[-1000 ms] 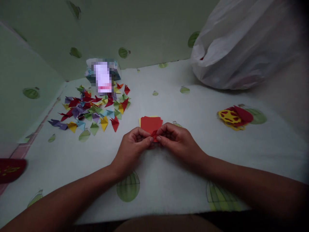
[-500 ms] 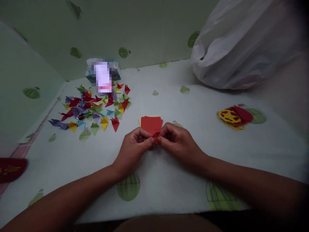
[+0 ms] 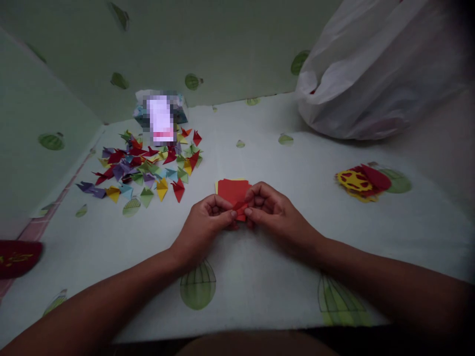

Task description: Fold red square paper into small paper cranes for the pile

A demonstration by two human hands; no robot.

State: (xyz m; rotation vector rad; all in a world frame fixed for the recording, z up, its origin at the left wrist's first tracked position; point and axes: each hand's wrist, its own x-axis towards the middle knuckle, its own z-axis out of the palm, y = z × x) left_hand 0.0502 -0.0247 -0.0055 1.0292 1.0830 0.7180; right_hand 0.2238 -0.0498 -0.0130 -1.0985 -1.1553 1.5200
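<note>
My left hand (image 3: 206, 222) and my right hand (image 3: 272, 213) meet at the middle of the table, both pinching one small folded red paper piece (image 3: 239, 207) between thumbs and fingertips. Most of that piece is hidden by my fingers. Just behind it lies a small stack of red paper squares (image 3: 233, 189) with a yellow sheet under them. To the left, a heap of several folded paper pieces (image 3: 146, 165) in red, purple, yellow, green and blue spreads over the white cloth (image 3: 260, 277) printed with green shapes.
A large white plastic bag (image 3: 371, 74) stands at the back right. A red and yellow cut-paper item (image 3: 361, 180) lies at the right. A small packet (image 3: 161, 116) sits behind the heap. A dark red object (image 3: 17, 257) shows at the left edge. Walls close the back and left.
My hands stay together on the red piece; the fingers have shifted slightly, and the view has moved a little.
</note>
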